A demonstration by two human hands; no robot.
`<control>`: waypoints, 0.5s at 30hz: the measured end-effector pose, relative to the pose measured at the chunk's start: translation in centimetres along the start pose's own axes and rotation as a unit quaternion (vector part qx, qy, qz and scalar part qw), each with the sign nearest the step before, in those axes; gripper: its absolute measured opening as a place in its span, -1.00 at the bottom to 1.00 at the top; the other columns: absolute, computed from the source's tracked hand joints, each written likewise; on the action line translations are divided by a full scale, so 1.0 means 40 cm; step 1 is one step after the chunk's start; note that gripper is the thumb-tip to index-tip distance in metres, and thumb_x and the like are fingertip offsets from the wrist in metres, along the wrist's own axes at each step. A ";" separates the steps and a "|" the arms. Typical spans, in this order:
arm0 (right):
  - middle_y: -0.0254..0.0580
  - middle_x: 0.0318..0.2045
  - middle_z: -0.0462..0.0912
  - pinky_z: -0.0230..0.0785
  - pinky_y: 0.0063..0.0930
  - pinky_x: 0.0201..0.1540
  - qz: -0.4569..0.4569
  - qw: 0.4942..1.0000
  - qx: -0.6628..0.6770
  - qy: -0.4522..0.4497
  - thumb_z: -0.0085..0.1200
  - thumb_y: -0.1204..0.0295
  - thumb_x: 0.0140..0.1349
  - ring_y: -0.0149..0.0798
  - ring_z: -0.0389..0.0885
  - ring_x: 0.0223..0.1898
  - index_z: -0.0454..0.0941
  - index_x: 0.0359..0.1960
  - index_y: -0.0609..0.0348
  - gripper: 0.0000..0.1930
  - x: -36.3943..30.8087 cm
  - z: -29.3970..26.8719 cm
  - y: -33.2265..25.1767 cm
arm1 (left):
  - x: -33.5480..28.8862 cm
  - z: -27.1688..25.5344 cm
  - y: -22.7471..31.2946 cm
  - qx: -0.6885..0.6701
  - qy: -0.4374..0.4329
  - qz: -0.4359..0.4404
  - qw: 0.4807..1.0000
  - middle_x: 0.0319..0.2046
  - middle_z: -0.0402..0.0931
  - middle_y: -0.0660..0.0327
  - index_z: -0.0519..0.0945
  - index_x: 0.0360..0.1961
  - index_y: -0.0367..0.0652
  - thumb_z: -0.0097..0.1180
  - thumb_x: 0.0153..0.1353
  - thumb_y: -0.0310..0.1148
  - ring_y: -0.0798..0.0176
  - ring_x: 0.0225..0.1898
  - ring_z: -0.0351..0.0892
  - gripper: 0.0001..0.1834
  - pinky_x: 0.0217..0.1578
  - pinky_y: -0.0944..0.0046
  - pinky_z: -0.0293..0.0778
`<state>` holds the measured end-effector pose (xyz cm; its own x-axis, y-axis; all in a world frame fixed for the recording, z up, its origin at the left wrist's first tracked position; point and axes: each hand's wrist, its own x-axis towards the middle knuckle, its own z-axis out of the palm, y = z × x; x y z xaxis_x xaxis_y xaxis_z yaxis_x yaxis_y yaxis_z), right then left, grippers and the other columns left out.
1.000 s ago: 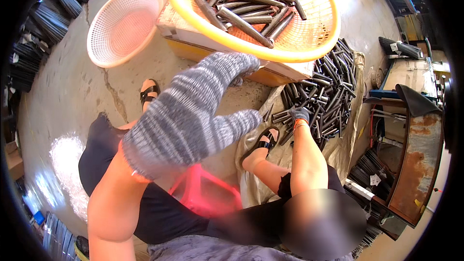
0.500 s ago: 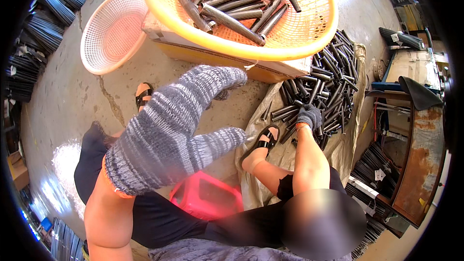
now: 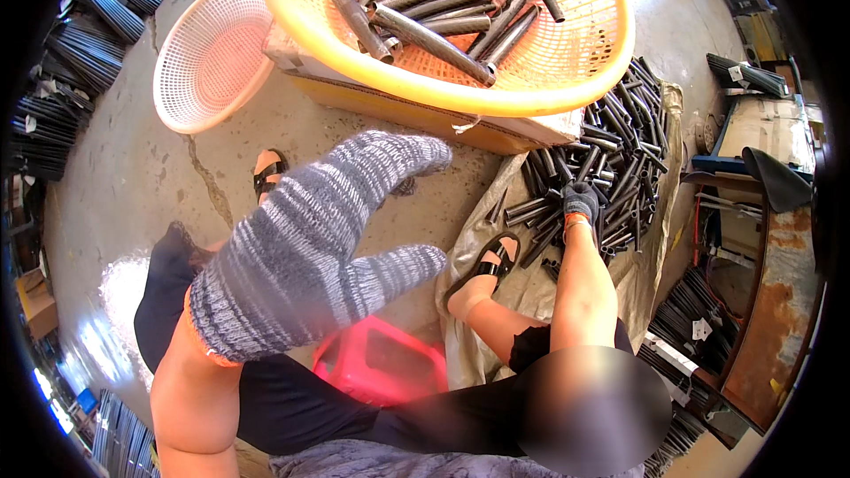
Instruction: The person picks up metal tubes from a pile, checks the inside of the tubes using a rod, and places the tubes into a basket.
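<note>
My left hand [image 3: 310, 243], in a grey striped knitted glove with an orange cuff, hovers over the floor. Its thumb and fingers are spread apart around nothing. Over on the right, my right hand [image 3: 582, 201], gloved the same way, reaches down onto a pile of short black tubes [image 3: 624, 137]. Its fingers look curled among them, but the fingertips are hidden and what they grip does not show. More black tubes [image 3: 434, 40] lie loose in a large orange-yellow plastic basket [image 3: 381, 71] ahead of me.
A cardboard box [image 3: 341, 106] supports the basket. To its left is a smaller pale pink basket [image 3: 212, 57]. The pile rests on a tan sheet [image 3: 474, 239]. A pink stool [image 3: 381, 363] stands by my legs. Bundled rods [image 3: 97, 44] line the left, and a rusty metal bench [image 3: 775, 292] the right.
My right hand has moved slightly farther forward and right over the pile. My left hand stays spread in nearly the same place. The whole view has shifted a little.
</note>
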<state>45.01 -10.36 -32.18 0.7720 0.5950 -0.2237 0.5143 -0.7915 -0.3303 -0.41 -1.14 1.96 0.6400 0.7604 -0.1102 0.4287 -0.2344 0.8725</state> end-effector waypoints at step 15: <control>-0.09 -0.49 0.69 0.42 -0.33 -0.25 -0.012 0.993 0.073 0.092 0.35 0.23 -0.03 -0.22 0.62 -0.45 0.69 -0.42 0.16 -0.74 0.001 -0.052 0.000 | 0.005 -0.002 0.023 0.020 0.005 0.042 0.999 -0.09 0.54 0.07 0.47 0.10 -0.22 0.33 0.05 -0.33 0.17 -0.10 0.57 -0.43 -0.03 0.23 0.47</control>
<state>45.82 -10.63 -30.27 0.8229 0.5662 -0.0471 0.4833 -0.7412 -0.4659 0.06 -1.17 2.77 0.6693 0.7423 -0.0320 0.3979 -0.3216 0.8592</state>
